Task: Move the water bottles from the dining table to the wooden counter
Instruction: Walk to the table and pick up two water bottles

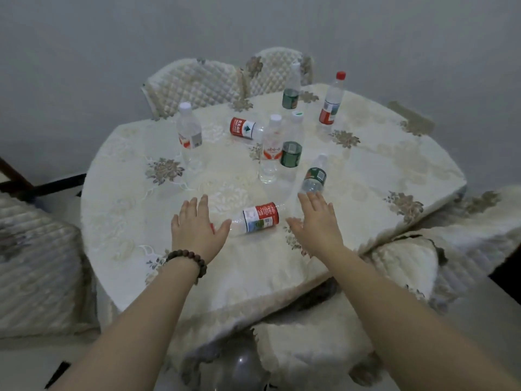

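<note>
Head view. Two bare forearms visible, no sleeves reaching into frame on either side.

Left hand (197, 224): no rings seen on the visible fingers. Left wrist carries a bracelet (189, 262) of round beads, dark brown, wood-like in look, strung in a single row; beads roughly uniform in shape, matte rather than shiny. A small bit hangs off the bracelet at the near side, too blurred to tell what it is.

Right hand (315, 221): no rings, no watch, no band on the wrist.

Nails on both hands short; no polish discernible in this dim light.
</note>
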